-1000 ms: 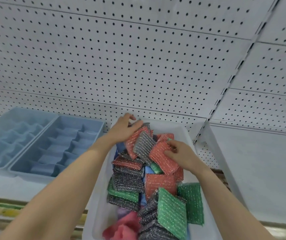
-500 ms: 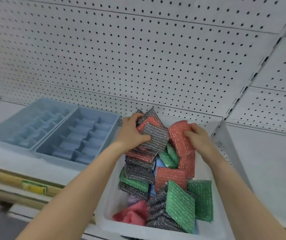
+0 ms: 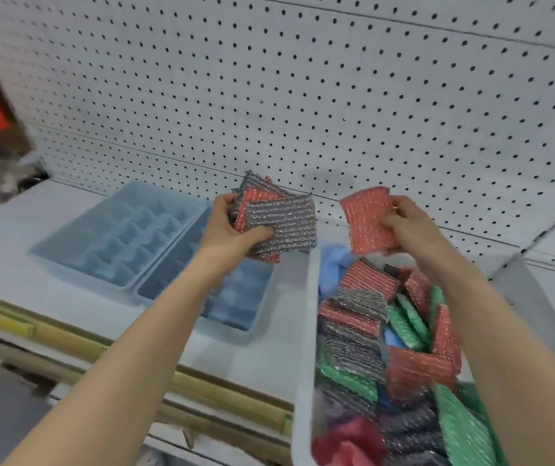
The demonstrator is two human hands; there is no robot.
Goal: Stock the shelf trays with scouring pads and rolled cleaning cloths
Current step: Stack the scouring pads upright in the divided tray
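Premises: a retail shop aisle. A white pegboard back panel [image 3: 336, 95] rises behind a white shelf [image 3: 17, 237], and a slotted upright [image 3: 538, 235] divides the bays. Two blue divided trays [image 3: 118, 237] stand near the shelf's back edge. Beside them, a white bin [image 3: 306, 331] holds multi-coloured scouring pads [image 3: 353, 348] in bulk.

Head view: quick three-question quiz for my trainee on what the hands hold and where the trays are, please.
1. True or false: the left hand grips one green pad.
2. The right hand holds: A) a red scouring pad B) a blue cloth C) nothing.
3. Fill in: the blue trays sit to the ___ of the white bin.
Key: 1 false, it grips a stack of grey and red pads. 2 A. 3 left.
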